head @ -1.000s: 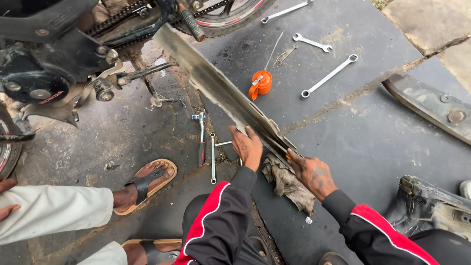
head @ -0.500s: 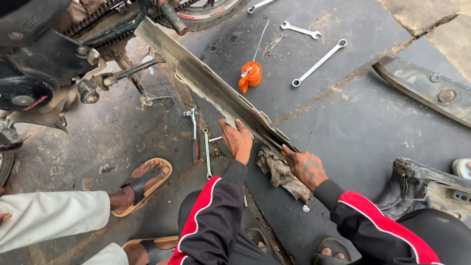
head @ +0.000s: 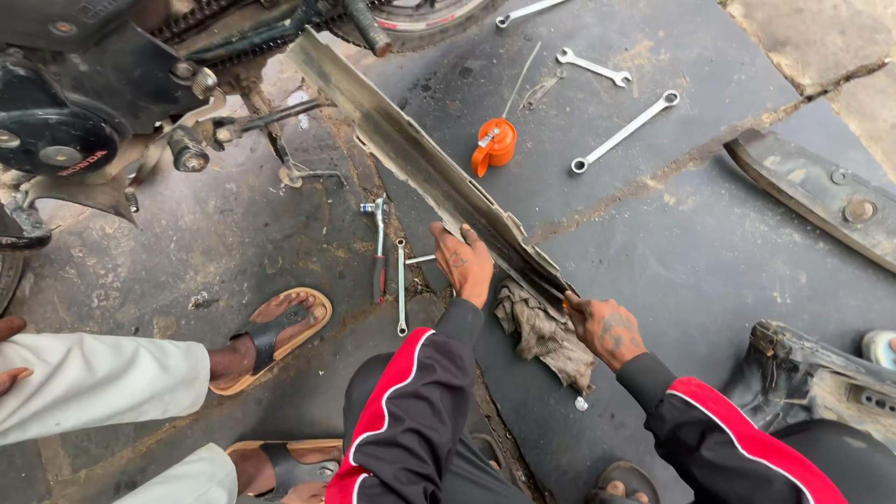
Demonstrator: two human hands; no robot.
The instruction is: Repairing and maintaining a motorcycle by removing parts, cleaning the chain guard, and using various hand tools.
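One head-worn camera looks steeply down, close over the dark ground.
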